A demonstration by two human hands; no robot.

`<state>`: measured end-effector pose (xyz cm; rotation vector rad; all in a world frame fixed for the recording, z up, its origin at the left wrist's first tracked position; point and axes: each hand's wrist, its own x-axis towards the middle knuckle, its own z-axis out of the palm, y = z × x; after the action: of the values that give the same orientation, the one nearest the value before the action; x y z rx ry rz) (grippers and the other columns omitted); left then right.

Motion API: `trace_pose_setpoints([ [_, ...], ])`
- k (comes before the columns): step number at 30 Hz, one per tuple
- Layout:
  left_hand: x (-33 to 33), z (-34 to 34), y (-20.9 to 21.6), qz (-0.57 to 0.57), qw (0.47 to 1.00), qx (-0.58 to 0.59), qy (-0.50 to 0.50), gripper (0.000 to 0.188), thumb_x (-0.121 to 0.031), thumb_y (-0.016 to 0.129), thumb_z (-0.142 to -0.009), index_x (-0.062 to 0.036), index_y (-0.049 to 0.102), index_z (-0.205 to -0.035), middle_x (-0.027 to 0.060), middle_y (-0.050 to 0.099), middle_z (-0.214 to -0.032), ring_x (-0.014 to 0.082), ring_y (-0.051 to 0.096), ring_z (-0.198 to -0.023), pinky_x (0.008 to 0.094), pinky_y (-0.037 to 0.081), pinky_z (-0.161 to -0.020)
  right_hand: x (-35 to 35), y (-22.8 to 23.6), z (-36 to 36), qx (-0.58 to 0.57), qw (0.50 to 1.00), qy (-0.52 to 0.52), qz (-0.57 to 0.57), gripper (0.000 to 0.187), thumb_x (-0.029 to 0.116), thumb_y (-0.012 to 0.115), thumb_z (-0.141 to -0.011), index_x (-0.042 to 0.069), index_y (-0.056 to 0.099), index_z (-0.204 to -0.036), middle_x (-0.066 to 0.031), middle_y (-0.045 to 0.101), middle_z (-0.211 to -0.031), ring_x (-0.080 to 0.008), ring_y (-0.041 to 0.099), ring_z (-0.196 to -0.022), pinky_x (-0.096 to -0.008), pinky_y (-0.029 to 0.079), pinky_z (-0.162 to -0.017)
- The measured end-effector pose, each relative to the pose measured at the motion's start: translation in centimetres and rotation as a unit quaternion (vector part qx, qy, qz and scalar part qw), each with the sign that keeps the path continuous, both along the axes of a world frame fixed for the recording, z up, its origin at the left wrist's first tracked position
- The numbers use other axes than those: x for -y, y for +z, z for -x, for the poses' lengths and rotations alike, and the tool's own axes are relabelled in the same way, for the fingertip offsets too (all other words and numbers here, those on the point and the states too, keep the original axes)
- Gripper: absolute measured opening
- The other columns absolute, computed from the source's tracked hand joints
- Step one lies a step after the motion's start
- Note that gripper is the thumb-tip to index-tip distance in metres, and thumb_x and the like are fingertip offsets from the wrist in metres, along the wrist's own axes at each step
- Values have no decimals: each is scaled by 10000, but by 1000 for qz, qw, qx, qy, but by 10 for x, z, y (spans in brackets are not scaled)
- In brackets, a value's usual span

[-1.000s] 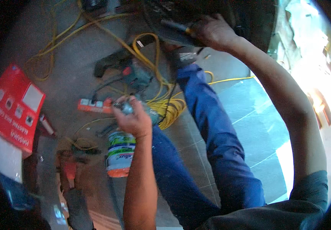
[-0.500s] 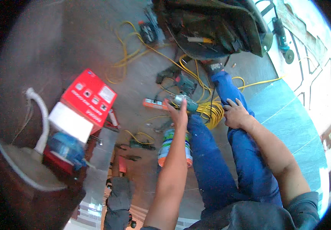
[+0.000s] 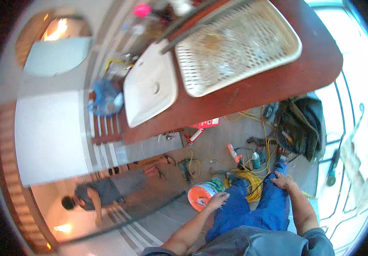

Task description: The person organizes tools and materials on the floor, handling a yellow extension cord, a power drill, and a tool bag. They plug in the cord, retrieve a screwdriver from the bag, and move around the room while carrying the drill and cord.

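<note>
My left hand [image 3: 218, 200] is over my left thigh beside a bucket [image 3: 202, 196] with an orange lid. Its fingers look stretched out and slightly blurred, and no held object shows. On my right knee rests my right hand [image 3: 281, 182], fingers spread over the blue trousers. Between and beyond my legs lies a coil of yellow cable [image 3: 253, 187]. A green power tool [image 3: 256, 160] is on the floor past my left knee, next to an orange-and-white power strip [image 3: 234, 152].
A dark red tabletop [image 3: 239, 100] crosses the upper view, carrying a cream perforated basket [image 3: 292, 36] and a white tray [image 3: 152, 89]. A black bag [image 3: 301, 128] stands at the right, with an angle grinder [image 3: 332, 175] beyond it. Another person [image 3: 103, 196] is at the left.
My view has swung up and left, bringing in the tabletop and the other person. My left hand has drawn back from the green power tool to my thigh. My right hand stays on my knee.
</note>
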<state>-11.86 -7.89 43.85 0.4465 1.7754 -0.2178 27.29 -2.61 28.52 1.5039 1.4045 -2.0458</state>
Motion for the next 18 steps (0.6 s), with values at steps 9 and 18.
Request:
trace_pose_setpoints([
  [9,58,-14,66,-223,971,-80,-41,612,-511,681,-934,-2,660,-1273,177,732,-1131,241,704,-1030,366,544,-907,-4,51,-66,13,997,-15,79,558,552,562,-973,137,639,-1338,-114,684,-1216,-308,633,-1086,-458,505,-904],
  [18,64,7,59,-277,950,-87,-114,515,-443,717,-918,-19,697,-1210,169,732,-1124,241,704,-1019,371,540,-902,6,49,-85,72,946,-314,3,307,400,703,-935,96,665,-950,-36,666,-741,-169,631,-597,-338,499,-509],
])
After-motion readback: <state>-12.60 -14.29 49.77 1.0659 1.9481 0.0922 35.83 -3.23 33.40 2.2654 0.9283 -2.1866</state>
